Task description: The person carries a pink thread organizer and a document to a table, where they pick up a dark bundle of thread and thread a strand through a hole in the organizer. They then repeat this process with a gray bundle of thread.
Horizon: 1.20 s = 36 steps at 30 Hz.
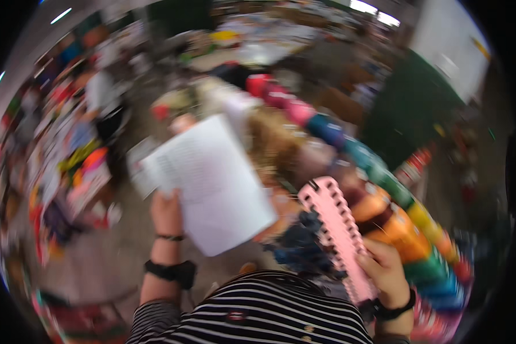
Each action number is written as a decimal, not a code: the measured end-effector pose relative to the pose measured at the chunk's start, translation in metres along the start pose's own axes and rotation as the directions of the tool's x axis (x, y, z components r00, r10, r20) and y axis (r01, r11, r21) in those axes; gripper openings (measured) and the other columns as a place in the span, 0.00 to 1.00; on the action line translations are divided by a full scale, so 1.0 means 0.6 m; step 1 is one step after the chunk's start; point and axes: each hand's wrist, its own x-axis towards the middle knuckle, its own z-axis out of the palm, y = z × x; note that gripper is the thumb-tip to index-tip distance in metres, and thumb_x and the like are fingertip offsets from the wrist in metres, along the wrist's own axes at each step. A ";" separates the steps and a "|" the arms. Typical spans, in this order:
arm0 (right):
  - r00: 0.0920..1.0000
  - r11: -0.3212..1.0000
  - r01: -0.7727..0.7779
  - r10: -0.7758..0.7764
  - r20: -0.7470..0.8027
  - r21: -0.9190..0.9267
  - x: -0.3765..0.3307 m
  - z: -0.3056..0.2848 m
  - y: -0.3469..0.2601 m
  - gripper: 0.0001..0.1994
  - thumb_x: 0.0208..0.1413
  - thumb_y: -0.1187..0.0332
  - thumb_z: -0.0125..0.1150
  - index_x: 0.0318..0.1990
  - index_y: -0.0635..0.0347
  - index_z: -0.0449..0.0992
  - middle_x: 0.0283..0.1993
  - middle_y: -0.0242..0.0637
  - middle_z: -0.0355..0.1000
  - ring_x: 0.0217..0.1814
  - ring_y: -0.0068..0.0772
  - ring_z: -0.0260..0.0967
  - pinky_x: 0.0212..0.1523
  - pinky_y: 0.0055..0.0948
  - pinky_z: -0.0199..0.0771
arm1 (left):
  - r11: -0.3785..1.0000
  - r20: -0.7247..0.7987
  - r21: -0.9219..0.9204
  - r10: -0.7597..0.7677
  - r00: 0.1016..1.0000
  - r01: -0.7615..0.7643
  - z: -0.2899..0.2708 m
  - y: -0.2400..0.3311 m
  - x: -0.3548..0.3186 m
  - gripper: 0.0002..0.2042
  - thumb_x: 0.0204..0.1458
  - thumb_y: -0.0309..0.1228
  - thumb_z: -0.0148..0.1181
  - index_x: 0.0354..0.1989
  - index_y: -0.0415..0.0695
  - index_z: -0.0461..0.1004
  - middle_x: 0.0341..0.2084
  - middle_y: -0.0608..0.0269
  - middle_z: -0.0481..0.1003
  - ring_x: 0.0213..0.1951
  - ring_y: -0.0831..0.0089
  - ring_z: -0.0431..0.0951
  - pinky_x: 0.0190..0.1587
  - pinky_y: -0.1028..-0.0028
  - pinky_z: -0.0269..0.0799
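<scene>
My left hand [167,217] is closed on the left edge of a white sheet of paper [226,189], which has blurred print on its upper part and is tilted. I cannot tell whether it is one sheet or several. In my right hand [387,274] is a long pink notched thread card [339,232], gripped near its lower end, with a row of rounded notches down each long side. Dark blue thread [301,243] hangs in a loose bunch along the card's left side. Both wrists wear black bands.
Rows of coloured thread spools [404,229] run diagonally from the upper middle to the lower right, close to my right hand. A person in a white top [102,94] is at the left, near a cluttered table [69,172]. Another covered table [264,43] stands far back. Motion blurs much of this.
</scene>
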 end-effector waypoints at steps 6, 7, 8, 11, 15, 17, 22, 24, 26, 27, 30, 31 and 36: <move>0.856 0.993 0.119 -0.090 0.510 -0.024 0.067 0.034 -0.011 0.12 0.53 0.78 0.66 0.46 0.68 0.80 0.34 0.35 0.80 0.34 0.16 0.73 0.35 0.20 0.71 | 0.922 0.033 -0.285 -0.263 0.964 0.261 -0.083 -0.041 -0.151 0.10 0.57 0.30 0.61 0.40 0.35 0.76 0.31 0.52 0.80 0.32 0.63 0.80 0.38 0.69 0.74; 0.820 0.985 0.167 -0.122 0.559 -0.030 0.088 0.050 -0.022 0.12 0.53 0.78 0.66 0.47 0.67 0.80 0.33 0.36 0.80 0.33 0.16 0.73 0.34 0.20 0.71 | 0.944 0.037 -0.192 -0.268 0.963 0.270 -0.100 -0.052 -0.158 0.10 0.57 0.29 0.61 0.42 0.35 0.76 0.32 0.52 0.81 0.33 0.65 0.81 0.38 0.70 0.75; 0.785 0.976 0.215 -0.152 0.600 -0.034 0.107 0.069 -0.035 0.13 0.53 0.77 0.66 0.47 0.66 0.80 0.32 0.37 0.79 0.32 0.17 0.73 0.34 0.20 0.71 | 0.942 -0.002 -0.183 -0.285 0.958 0.280 -0.119 -0.064 -0.161 0.10 0.57 0.29 0.61 0.42 0.35 0.76 0.32 0.52 0.81 0.33 0.65 0.81 0.38 0.70 0.75; 0.698 0.964 0.264 -0.182 0.692 -0.012 0.152 0.129 -0.075 0.13 0.54 0.76 0.67 0.48 0.65 0.80 0.31 0.37 0.78 0.30 0.17 0.72 0.32 0.20 0.70 | 0.918 -0.101 -0.120 -0.389 0.916 0.377 -0.180 -0.092 -0.168 0.10 0.57 0.28 0.62 0.43 0.34 0.75 0.33 0.52 0.81 0.34 0.71 0.81 0.39 0.70 0.75; 0.590 0.861 0.501 -0.267 0.762 -0.086 0.219 0.242 -0.189 0.14 0.56 0.70 0.65 0.49 0.63 0.79 0.27 0.40 0.76 0.28 0.18 0.71 0.31 0.22 0.70 | 0.910 -0.287 -0.140 -0.414 0.864 0.390 -0.276 -0.164 -0.162 0.08 0.59 0.28 0.59 0.42 0.34 0.74 0.33 0.57 0.80 0.34 0.76 0.77 0.38 0.72 0.73; 0.529 0.823 0.568 -0.369 0.764 0.005 0.262 0.319 -0.248 0.14 0.58 0.69 0.64 0.50 0.62 0.79 0.29 0.40 0.76 0.29 0.21 0.72 0.33 0.24 0.71 | 0.904 -0.395 -0.174 -0.427 0.813 0.390 -0.329 -0.220 -0.162 0.09 0.60 0.28 0.58 0.41 0.34 0.74 0.34 0.58 0.80 0.34 0.77 0.76 0.39 0.73 0.73; 0.331 0.653 0.719 -0.624 0.708 0.239 0.411 0.547 -0.349 0.14 0.60 0.66 0.62 0.52 0.59 0.79 0.32 0.37 0.78 0.33 0.20 0.72 0.36 0.25 0.73 | 0.877 -0.562 -0.313 -0.480 0.673 0.364 -0.476 -0.311 -0.143 0.11 0.64 0.29 0.53 0.45 0.31 0.71 0.39 0.57 0.77 0.38 0.74 0.76 0.41 0.74 0.72; 0.328 0.724 0.635 -0.568 0.755 0.269 0.459 0.637 -0.388 0.15 0.60 0.65 0.62 0.52 0.58 0.79 0.32 0.34 0.78 0.32 0.19 0.71 0.35 0.24 0.73 | 0.843 -0.571 -0.446 -0.526 0.630 0.299 -0.535 -0.331 -0.139 0.12 0.64 0.29 0.52 0.47 0.30 0.70 0.42 0.56 0.77 0.40 0.74 0.75 0.43 0.75 0.72; 0.299 0.788 0.539 -0.510 0.807 0.298 0.496 0.730 -0.430 0.15 0.61 0.64 0.62 0.53 0.57 0.80 0.32 0.31 0.78 0.31 0.18 0.71 0.34 0.23 0.72 | 0.876 -0.627 -0.402 -0.476 0.617 0.267 -0.608 -0.390 -0.158 0.12 0.65 0.28 0.51 0.50 0.30 0.68 0.44 0.55 0.76 0.42 0.74 0.75 0.46 0.75 0.71; 0.280 0.821 0.498 -0.457 0.844 0.279 0.511 0.773 -0.447 0.15 0.60 0.64 0.63 0.53 0.57 0.80 0.32 0.28 0.77 0.31 0.16 0.69 0.34 0.22 0.71 | 0.874 -0.661 -0.420 -0.479 0.578 0.245 -0.632 -0.400 -0.163 0.12 0.64 0.27 0.52 0.50 0.30 0.68 0.43 0.56 0.76 0.42 0.75 0.75 0.46 0.76 0.71; 0.209 0.851 0.457 -0.384 0.899 0.257 0.545 0.900 -0.496 0.16 0.60 0.63 0.64 0.53 0.58 0.80 0.32 0.25 0.76 0.29 0.11 0.65 0.31 0.18 0.68 | 0.878 -0.736 -0.435 -0.474 0.484 0.198 -0.691 -0.415 -0.178 0.12 0.64 0.27 0.53 0.51 0.31 0.68 0.45 0.56 0.76 0.43 0.75 0.75 0.48 0.76 0.70; 0.150 0.833 0.452 -0.423 0.894 0.319 0.560 0.943 -0.507 0.16 0.60 0.62 0.64 0.53 0.58 0.80 0.30 0.24 0.75 0.28 0.11 0.65 0.30 0.19 0.67 | 0.880 -0.763 -0.412 -0.475 0.439 0.235 -0.702 -0.415 -0.177 0.13 0.64 0.27 0.53 0.52 0.31 0.68 0.45 0.56 0.76 0.44 0.75 0.75 0.49 0.76 0.70; -0.033 0.783 0.464 -0.452 0.892 0.414 0.588 1.127 -0.582 0.16 0.60 0.62 0.64 0.53 0.58 0.80 0.27 0.22 0.73 0.26 0.12 0.63 0.26 0.19 0.65 | 0.878 -0.840 -0.363 -0.453 0.298 0.312 -0.746 -0.453 -0.175 0.13 0.64 0.27 0.53 0.52 0.31 0.69 0.46 0.57 0.76 0.44 0.76 0.74 0.49 0.76 0.70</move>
